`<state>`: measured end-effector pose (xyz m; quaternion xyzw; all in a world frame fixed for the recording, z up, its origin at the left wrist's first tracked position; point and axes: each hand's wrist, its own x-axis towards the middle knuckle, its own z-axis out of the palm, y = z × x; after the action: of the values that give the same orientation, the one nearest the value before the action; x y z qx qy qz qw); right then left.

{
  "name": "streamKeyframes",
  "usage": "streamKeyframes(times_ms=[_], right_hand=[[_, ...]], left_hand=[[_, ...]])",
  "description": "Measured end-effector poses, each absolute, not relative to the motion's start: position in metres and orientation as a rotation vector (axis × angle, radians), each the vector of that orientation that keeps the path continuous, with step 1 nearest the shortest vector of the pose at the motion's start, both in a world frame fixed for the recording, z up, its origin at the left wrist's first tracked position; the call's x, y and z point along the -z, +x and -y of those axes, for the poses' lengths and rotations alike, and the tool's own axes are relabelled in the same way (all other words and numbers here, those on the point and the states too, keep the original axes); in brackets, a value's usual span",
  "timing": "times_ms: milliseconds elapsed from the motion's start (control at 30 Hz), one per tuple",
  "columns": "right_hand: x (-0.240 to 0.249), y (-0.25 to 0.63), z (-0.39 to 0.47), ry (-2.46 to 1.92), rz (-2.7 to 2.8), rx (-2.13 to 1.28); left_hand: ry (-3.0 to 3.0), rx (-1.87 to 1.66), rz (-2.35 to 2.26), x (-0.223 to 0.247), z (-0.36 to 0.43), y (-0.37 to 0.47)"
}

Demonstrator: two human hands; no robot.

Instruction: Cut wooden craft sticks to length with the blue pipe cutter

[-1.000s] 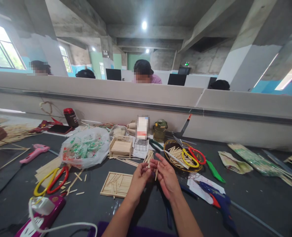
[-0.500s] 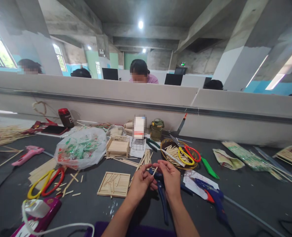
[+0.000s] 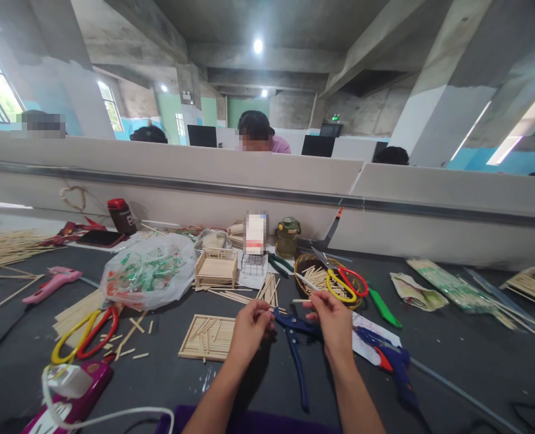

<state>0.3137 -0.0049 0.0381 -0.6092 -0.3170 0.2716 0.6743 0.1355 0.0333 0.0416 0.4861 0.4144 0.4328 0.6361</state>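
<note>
My right hand (image 3: 328, 319) pinches a short wooden stick (image 3: 300, 301), which points left from the fingertips. My left hand (image 3: 252, 325) is closed, its fingertips together; what they hold, if anything, I cannot make out. Between the hands lies a blue-handled cutter (image 3: 298, 361), its head partly behind the right hand. Left of the left hand is a square panel of wooden sticks (image 3: 204, 337) with loose short pieces on top. Just beyond the hands several longer sticks (image 3: 270, 290) lie in a loose bunch. A basket (image 3: 298, 278) of cut sticks stands beyond my right hand.
Red-and-yellow scissors (image 3: 84, 337) lie left, near a pink glue gun (image 3: 53, 284) and a plastic bag (image 3: 147, 271). Another pair of scissors (image 3: 346, 286) rests on the basket. A blue glue gun (image 3: 396, 361) lies right. A low partition (image 3: 204, 181) closes the back.
My hands have moved apart: the left slightly left, the right to the right with the stick. The cutter stays on the table. At far left, another person's hand has left the view.
</note>
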Motion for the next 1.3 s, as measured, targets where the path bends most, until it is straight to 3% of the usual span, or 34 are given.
streamKeyframes(times_ms=[233, 433, 567, 867, 1033, 1133, 1300], right_hand=[[-0.035, 0.370, -0.002, -1.921, 0.925, 0.056], [-0.021, 0.380, -0.018, -2.002, 1.083, 0.135], [-0.014, 0.379, -0.020, -2.042, 1.166, 0.160], [-0.009, 0.381, -0.022, -2.040, 1.257, 0.230], [-0.021, 0.349, -0.018, -1.943, 1.337, 0.317], [-0.035, 0.315, -0.020, -2.050, 1.517, 0.185], [-0.045, 0.271, -0.039, -2.201, 1.710, -0.026]], left_hand=[[0.698, -1.436, -0.960, -0.043, -0.051, 0.119], [0.567, -1.613, -1.046, -0.037, -0.065, 0.107], [0.825, -1.481, -1.125, -0.035, -0.067, 0.105], [2.014, -1.050, -1.497, -0.028, -0.055, 0.106], [2.057, -0.964, -1.612, -0.026, -0.054, 0.111], [2.026, -0.938, -1.638, -0.026, -0.057, 0.112], [2.293, -0.435, -1.757, -0.033, -0.057, 0.113]])
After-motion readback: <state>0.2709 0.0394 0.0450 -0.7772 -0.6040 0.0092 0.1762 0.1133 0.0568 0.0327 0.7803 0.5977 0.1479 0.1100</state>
